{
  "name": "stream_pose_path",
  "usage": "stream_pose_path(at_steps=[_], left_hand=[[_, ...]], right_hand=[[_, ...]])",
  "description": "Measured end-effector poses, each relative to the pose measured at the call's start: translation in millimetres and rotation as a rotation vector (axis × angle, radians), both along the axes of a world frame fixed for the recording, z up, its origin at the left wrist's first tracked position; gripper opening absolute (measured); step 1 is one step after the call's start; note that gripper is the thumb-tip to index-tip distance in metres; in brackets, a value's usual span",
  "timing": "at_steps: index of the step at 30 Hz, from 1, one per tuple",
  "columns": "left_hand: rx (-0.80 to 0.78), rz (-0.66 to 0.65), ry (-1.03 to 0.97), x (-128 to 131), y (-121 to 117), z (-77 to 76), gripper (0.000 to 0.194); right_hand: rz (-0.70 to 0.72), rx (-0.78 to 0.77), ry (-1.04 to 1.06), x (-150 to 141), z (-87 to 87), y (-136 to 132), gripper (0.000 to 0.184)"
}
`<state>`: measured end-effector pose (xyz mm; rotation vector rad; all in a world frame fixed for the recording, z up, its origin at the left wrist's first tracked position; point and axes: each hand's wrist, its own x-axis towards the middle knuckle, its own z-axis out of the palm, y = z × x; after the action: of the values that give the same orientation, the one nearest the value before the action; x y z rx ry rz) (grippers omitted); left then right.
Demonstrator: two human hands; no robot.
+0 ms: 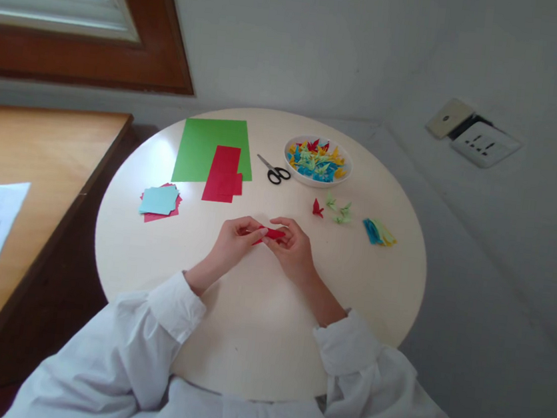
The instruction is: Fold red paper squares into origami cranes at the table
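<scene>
Between my two hands is a small piece of folded red paper (274,234), above the middle of the round white table (253,340). My left hand (237,239) pinches its left end between thumb and fingers. On the other side, my right hand (295,248) grips it too, thumb in front and fingers behind. The fingers hide part of the paper, so its exact fold cannot be made out. To the right of my hands lie a small red folded paper figure (317,208) and several pale green ones (342,213).
A white bowl (288,168) of colourful folded paper figures stands at the back, beside black-handled scissors (274,174). Green paper (200,146) and red strips (222,169) lie back left. Paper squares (159,200) sit left, folded blue and yellow pieces (379,232) right. A wooden desk (62,164) adjoins.
</scene>
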<state>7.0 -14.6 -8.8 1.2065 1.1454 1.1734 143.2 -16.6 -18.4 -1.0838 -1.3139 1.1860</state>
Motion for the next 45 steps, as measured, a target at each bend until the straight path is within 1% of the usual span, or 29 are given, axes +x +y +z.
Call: stream_pose_path(at_steps=[4, 9, 12, 14, 17, 21, 23, 26, 28, 30, 34, 37, 45], left_hand=[[-0.005, 0.006, 0.002, -1, 0, 0.2, 0.018], [-0.007, -0.027, -0.035, 0, 1, -2.2, 0.020], [-0.010, -0.055, -0.030, 0, 1, -2.0, 0.021], [0.003, -0.052, 0.016, 0, 1, -1.0, 0.022], [0.038, -0.044, 0.116, 1, -1, 0.2, 0.024], [0.066, -0.097, 0.243, 1, -2, -1.5, 0.028], [0.088, -0.105, 0.262, 1, -2, -3.2, 0.027], [0.131, -0.123, 0.273, 0, -2, -5.0, 0.026], [0.156, -0.144, 0.291, 0, -2, -4.9, 0.026], [0.163, -0.154, 0.310, 0, -3, -3.7, 0.026], [0.124, -0.150, 0.314, -1, -3, -1.5, 0.026], [0.107, -0.141, 0.299, -1, -2, -2.0, 0.025], [0.079, -0.033, 0.278, -2, 0, -1.0, 0.020]], right_hand=[[0.007, 0.015, 0.003, 1, 1.3, 0, 0.029], [0.038, -0.031, 0.037, 0, 2.9, -2, 0.037], [0.041, -0.019, 0.014, -1, 4.1, -3, 0.036], [0.020, -0.003, 0.000, 0, 4.5, -3, 0.033], [-0.041, 0.007, 0.040, 2, 4.2, -1, 0.032], [-0.131, 0.012, 0.086, 5, 3.2, 1, 0.034], [-0.132, 0.007, 0.095, 5, 2.6, 2, 0.034], [-0.113, 0.008, 0.086, 5, 1.3, 4, 0.027], [-0.108, 0.019, 0.034, 6, 0.6, 5, 0.018], [-0.114, 0.040, -0.030, 7, 0.2, 5, 0.015], [-0.147, 0.073, -0.066, 10, 0.5, 5, 0.018], [-0.157, 0.059, -0.058, 10, 0.8, 5, 0.019], [-0.203, 0.024, 0.017, 10, -0.8, 6, 0.017]])
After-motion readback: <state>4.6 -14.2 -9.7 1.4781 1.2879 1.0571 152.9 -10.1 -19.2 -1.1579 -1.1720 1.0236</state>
